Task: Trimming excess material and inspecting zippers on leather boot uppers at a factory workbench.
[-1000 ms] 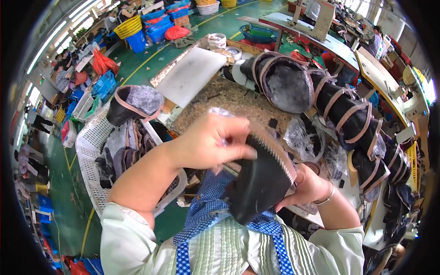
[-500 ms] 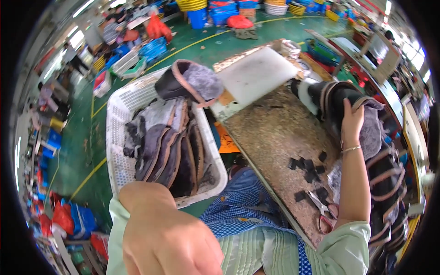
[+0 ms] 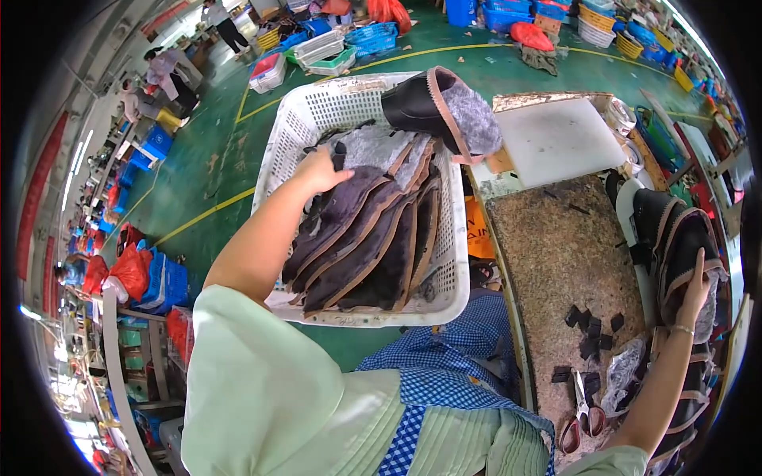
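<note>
Left hand (image 3: 321, 170) has moved onto lined pieces (image 3: 341, 238) inside the basket's (image 3: 459, 254) left rim, while the right hand (image 3: 696, 297) seemingly steadies a black boot (image 3: 687, 247) at the surface's (image 3: 548, 254) right edge, both grips' closure unclear.

Only lettering I can spot from here is some dark print on the orange thing (image 3: 478, 228) showing in the gap between my white basket (image 3: 456, 262) and the workbench (image 3: 548, 238), partly cut off.
</note>
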A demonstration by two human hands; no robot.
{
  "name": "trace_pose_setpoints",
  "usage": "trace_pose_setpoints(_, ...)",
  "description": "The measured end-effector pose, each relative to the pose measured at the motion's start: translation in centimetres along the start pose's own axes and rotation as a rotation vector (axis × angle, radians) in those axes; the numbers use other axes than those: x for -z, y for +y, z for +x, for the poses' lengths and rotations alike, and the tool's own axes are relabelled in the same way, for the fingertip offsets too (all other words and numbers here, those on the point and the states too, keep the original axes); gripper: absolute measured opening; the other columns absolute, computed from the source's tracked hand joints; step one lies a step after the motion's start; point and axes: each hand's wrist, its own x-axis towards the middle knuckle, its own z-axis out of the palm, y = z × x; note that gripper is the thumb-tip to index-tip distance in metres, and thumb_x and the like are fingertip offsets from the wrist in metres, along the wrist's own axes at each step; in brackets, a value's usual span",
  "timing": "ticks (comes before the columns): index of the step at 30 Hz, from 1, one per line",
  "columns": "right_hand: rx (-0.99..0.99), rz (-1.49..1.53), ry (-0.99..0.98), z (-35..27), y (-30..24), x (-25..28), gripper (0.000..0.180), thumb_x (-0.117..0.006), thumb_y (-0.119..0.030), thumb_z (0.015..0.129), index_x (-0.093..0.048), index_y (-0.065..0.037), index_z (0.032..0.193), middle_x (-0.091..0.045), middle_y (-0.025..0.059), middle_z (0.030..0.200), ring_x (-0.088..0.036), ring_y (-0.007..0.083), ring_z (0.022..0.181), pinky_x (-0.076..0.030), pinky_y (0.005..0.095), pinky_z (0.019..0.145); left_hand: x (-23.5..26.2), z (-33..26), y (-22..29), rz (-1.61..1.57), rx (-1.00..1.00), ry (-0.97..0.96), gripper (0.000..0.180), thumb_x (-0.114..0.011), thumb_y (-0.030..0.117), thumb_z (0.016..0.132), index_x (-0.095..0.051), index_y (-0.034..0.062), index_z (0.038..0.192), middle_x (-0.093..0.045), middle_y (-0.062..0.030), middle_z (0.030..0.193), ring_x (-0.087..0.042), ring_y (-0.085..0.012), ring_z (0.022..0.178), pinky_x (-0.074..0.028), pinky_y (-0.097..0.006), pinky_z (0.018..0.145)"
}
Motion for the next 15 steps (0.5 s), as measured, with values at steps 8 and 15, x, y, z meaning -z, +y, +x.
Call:
trace_pose_setpoints(8, 0.661, -0.562, 0.158, -17.4, -4.3, 2.6, 0.052, -0.075, -0.024, 0.081, -0.054, 0.002, 0.121, -0.059, 0.0195, 0.118, -0.057, 0.0325, 0.108, -0.044, 0.0379, 0.096, -3.5, -0.9, -2.5, -0.61, 0.249, -0.216, 0.074, -0.08, 0.037, 0.074, -0.052, -0.0115, 0.124, -0.064, -0.0183, 0.107, -0.061, -0.0264, 0.101, -0.048, -0.04, 0.087)
trace_pose_setpoints(15, 0.884, -0.787, -0.604, -35.2, 1.1, 5.8, 0.049, -0.074, -0.024, 0.073, -0.061, -0.011, 0.119, -0.049, 0.0131, 0.139, -0.049, 0.0293, 0.126, -0.04, 0.0475, 0.101, 3.4, -0.5, -9.2, -0.722, -0.216, 0.053, 0.024, -0.063, -0.001, 0.081, -0.056, 0.004, 0.104, -0.061, -0.0026, 0.107, -0.056, -0.0127, 0.095, -0.043, -0.027, 0.084)
